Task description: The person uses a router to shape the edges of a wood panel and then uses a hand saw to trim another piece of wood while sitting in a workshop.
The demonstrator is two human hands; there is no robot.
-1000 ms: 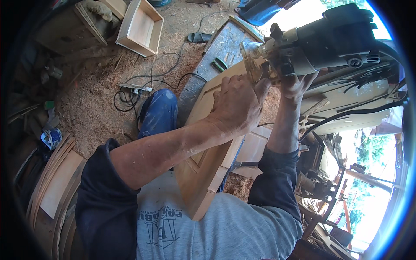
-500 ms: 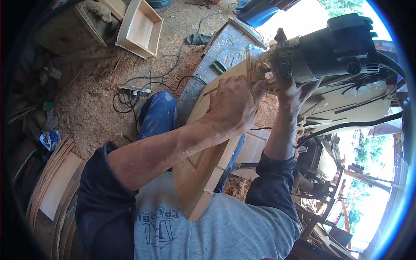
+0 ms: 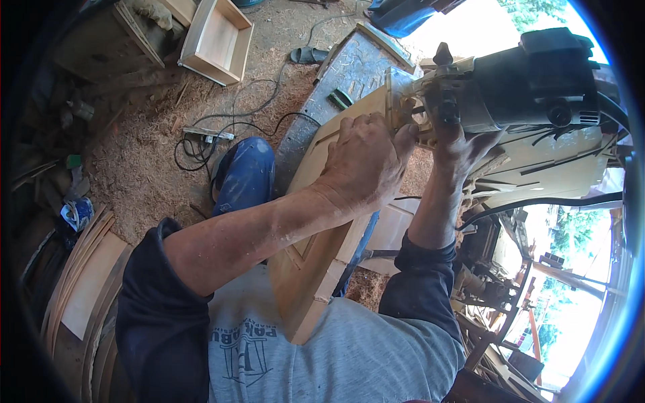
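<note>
A pale wooden panel [image 3: 295, 295] with a recessed face stands on edge, slanting from my torso up to the workbench. My left hand [image 3: 366, 158] is closed over its upper edge, fingers curled on the recessed face and thumb pointing toward the router base. Gripped in my right hand [image 3: 455, 151] is a black router [image 3: 531, 84], lying on its side. Its base rests at the far part of the panel's edge. The bit, and the exact contact with the wood, cannot be made out.
Under the panel's far end is a worn bluish workbench [image 3: 356, 67], with a green-and-black brush [image 3: 340, 99] on it. A wooden drawer [image 3: 218, 43], a power strip [image 3: 208, 133] and looping cords lie among floor shavings. Thin offcuts [image 3: 551, 168] are piled at right, near the router's cable [image 3: 537, 201].
The router and my right hand have shifted slightly to the right along the panel's edge. My left hand keeps its hold, almost unmoved.
</note>
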